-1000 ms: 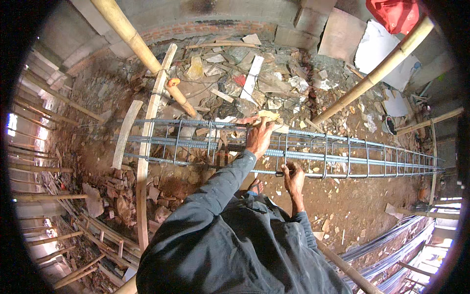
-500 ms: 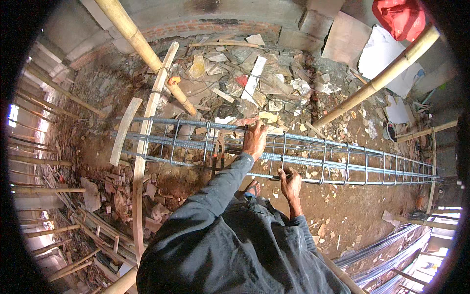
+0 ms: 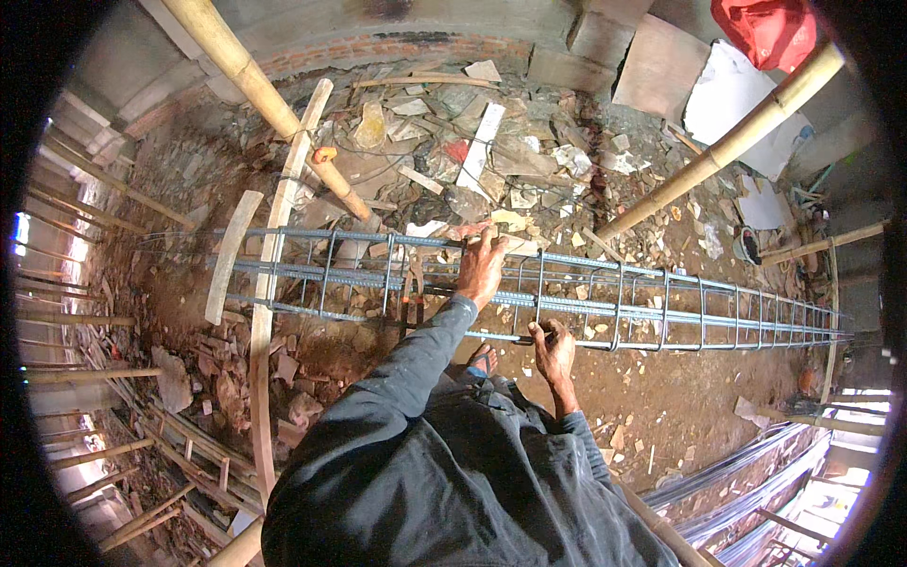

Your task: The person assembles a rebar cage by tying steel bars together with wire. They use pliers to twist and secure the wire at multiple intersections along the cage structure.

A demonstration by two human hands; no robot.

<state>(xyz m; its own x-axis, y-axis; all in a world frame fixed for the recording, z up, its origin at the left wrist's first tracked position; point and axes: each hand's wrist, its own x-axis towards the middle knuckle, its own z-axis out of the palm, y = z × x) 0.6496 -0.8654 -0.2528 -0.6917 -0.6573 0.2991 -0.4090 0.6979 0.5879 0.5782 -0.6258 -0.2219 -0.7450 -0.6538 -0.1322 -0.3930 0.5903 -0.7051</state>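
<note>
A long rebar cage (image 3: 652, 314) of ribbed steel bars, joined by square stirrups, stretches left to right in front of me. My left hand (image 3: 480, 269) reaches across it, fingers curled over the far top bar. On the near bar, my right hand (image 3: 556, 355) is closed, its thumb against the lower corner of a stirrup (image 3: 539, 288); the fingertips are partly hidden. Between the bars left of my left hand hangs a hand tool with orange-red handles (image 3: 419, 307), looking like pincers.
An upright-looking wooden plank (image 3: 262, 378) supports the cage's left part, a shorter board (image 3: 232, 255) beside it. Bamboo poles (image 3: 727, 142) slant at both far sides. Rubble and scrap wood (image 3: 482, 146) cover the far ground. Bundled steel rods (image 3: 727, 472) lie at lower right.
The whole view has shifted slightly, so the cage and surroundings appear a little further left. Both hands stay at the same places on the cage, with hardly any finger movement.
</note>
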